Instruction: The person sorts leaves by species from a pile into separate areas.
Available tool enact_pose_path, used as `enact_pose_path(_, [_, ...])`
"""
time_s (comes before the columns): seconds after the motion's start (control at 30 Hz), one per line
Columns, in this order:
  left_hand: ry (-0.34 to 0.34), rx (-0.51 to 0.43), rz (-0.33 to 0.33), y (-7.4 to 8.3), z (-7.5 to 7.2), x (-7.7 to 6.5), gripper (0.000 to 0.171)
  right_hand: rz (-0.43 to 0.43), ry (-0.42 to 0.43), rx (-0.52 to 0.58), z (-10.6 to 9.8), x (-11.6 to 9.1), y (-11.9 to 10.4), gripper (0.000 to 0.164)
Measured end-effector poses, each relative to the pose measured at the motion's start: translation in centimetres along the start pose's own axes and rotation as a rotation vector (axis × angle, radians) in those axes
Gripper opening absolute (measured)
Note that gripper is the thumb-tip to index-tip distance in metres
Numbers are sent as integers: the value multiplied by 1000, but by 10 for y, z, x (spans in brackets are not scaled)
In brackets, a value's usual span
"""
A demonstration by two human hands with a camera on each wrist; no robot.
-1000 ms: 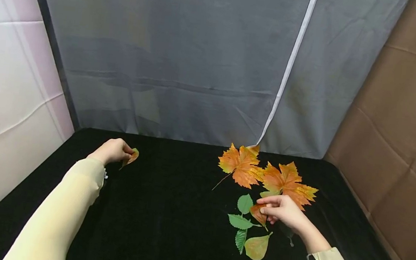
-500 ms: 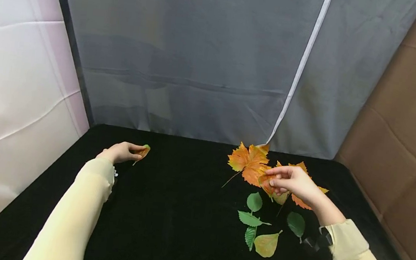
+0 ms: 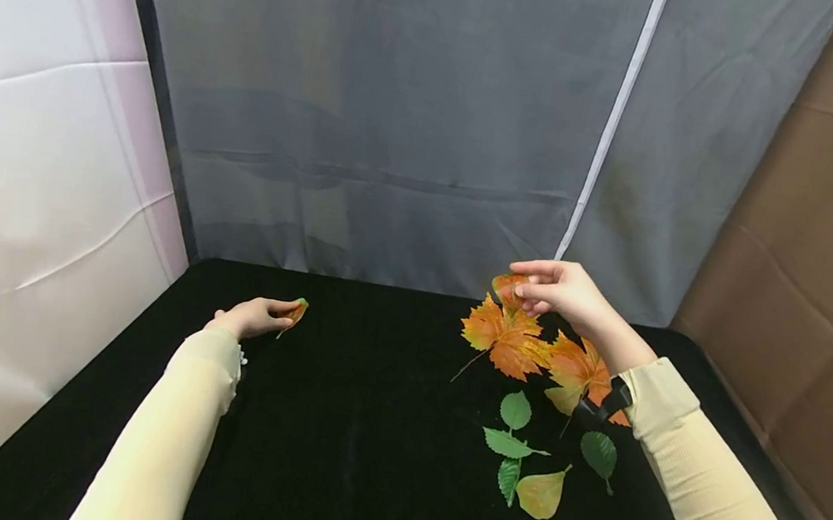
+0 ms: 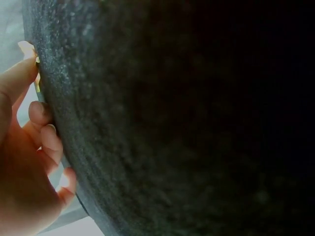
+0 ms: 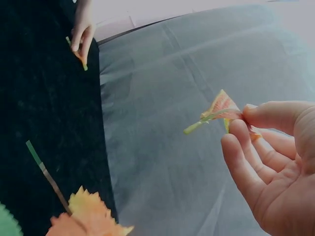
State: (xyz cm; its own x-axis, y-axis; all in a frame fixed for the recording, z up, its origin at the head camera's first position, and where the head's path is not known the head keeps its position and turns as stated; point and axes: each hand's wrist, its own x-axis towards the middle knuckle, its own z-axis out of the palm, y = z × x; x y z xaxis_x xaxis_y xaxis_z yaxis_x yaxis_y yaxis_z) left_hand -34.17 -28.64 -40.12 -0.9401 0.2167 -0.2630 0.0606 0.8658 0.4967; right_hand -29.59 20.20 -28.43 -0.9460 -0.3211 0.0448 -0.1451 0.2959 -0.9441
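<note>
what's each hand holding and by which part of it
The left hand pinches a small orange-green leaf by its blade, not the stem; the right hand likewise pinches a mostly orange leaf by its blade.

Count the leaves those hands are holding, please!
2: one leaf pinched by the left hand, another leaf by the right hand. Others might hide behind the fingers.

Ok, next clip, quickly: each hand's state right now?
Left hand: closed, pinching a green-tipped leaf.
Right hand: closed, pinching an orange leaf between thumb and fingers.
</note>
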Motion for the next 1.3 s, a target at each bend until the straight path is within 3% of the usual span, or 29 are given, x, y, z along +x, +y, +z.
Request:
enact_pose_path(0.53, [20,-28,-19,11,2,-2,55,-130,29,-30,30,58,-39,42])
enact_pose_path(0.87, [7,-73,-28,22,9,3,53,-91,7,23,75,101,-23,41])
enact_pose_path(1.03, [6,-70,-33,32,14,5,52,-65,1,58,101,111,-8,39])
enact_pose_path(1.3, [20,-55,-64,45,16,4,51,20,1,211,151,119,12,38])
